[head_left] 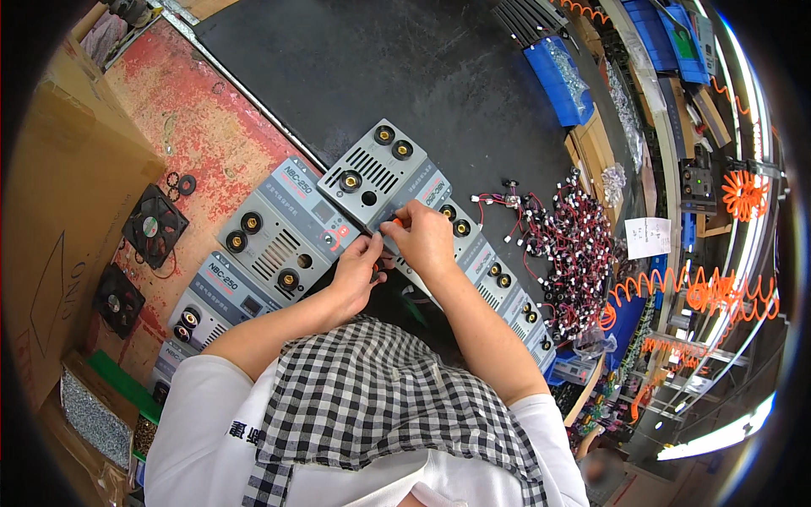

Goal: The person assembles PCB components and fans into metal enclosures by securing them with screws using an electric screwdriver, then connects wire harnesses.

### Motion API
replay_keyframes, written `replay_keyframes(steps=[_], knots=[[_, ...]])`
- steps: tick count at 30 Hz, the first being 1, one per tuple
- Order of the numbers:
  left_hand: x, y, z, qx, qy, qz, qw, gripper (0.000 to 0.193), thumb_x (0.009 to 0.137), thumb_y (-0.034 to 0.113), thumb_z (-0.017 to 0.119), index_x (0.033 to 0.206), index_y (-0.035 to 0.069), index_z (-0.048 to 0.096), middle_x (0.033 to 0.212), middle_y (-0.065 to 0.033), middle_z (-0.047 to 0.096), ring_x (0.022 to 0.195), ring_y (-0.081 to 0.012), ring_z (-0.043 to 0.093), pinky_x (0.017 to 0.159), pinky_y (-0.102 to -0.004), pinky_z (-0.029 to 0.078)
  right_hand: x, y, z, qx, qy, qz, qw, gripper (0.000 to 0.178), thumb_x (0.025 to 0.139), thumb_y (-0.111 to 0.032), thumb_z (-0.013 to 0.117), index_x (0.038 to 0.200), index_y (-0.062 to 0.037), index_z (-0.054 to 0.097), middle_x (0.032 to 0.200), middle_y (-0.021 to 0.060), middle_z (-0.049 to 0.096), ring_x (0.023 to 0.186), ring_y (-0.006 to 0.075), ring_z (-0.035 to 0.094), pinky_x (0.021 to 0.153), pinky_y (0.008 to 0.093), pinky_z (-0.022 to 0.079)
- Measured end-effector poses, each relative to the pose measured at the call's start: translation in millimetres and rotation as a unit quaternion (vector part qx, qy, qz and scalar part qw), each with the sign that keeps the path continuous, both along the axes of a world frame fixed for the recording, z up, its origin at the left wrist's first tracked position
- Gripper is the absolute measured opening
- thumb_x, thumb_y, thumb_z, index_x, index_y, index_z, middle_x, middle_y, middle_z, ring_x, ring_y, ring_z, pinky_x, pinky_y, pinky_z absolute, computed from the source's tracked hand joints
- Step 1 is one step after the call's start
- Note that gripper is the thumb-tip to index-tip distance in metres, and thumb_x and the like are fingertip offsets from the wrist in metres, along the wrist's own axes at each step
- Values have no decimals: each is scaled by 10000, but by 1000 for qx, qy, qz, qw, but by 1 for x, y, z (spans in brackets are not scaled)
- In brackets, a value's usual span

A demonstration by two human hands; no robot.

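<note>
Both my hands meet at the lower corner of a grey front panel (369, 179) with slots, round black sockets and brass centres. The fingers of my right hand (425, 239) are pinched at the panel's edge, where a bit of orange shows between them; the thing itself is mostly hidden. Just below and to the left, my left hand (359, 272) has its fingers curled together by a small dark part that I cannot make out. A similar grey panel (279, 241) lies beside my left hand, and more panels (486, 266) run in a row past my right wrist.
A black mat (338, 59) covers the far work surface. To the right lies a heap of wired connectors (574, 245), below a blue bin (559, 80) of small parts. Black fans (155, 224) and a large cardboard box (72, 211) are on the left. Coiled orange hoses (701, 291) hang at right.
</note>
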State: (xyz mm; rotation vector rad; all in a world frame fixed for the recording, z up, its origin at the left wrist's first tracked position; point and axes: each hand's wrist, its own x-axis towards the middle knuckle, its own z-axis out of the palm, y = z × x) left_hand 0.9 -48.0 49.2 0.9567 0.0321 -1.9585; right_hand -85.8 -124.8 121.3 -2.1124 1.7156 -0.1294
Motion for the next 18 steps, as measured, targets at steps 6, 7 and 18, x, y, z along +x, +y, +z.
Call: replay_keyframes(steps=[6, 7, 18], knots=[[0, -1, 2, 5, 8, 21, 1000, 209, 907, 304, 452, 822, 114, 475, 752, 12, 525, 686, -86, 492, 569, -246, 358, 5, -7, 5, 3, 21, 32, 999, 269, 627, -197, 716, 749, 15, 604, 687, 137, 629, 627, 250, 624, 571, 324, 485], [0, -1, 2, 6, 10, 21, 1000, 209, 907, 304, 452, 822, 114, 475, 752, 12, 525, 686, -86, 492, 569, -246, 358, 6, -9, 6, 25, 18, 17, 999, 265, 626, -194, 716, 743, 17, 606, 681, 138, 629, 619, 250, 623, 566, 322, 484], [-1, -2, 1, 16, 8, 18, 1000, 216, 904, 314, 455, 818, 117, 470, 745, 12, 524, 680, -88, 501, 577, -244, 358, 7, -12, -2, 37, 24, 12, 999, 260, 614, -184, 723, 740, 11, 607, 679, 143, 624, 612, 249, 618, 559, 319, 478]])
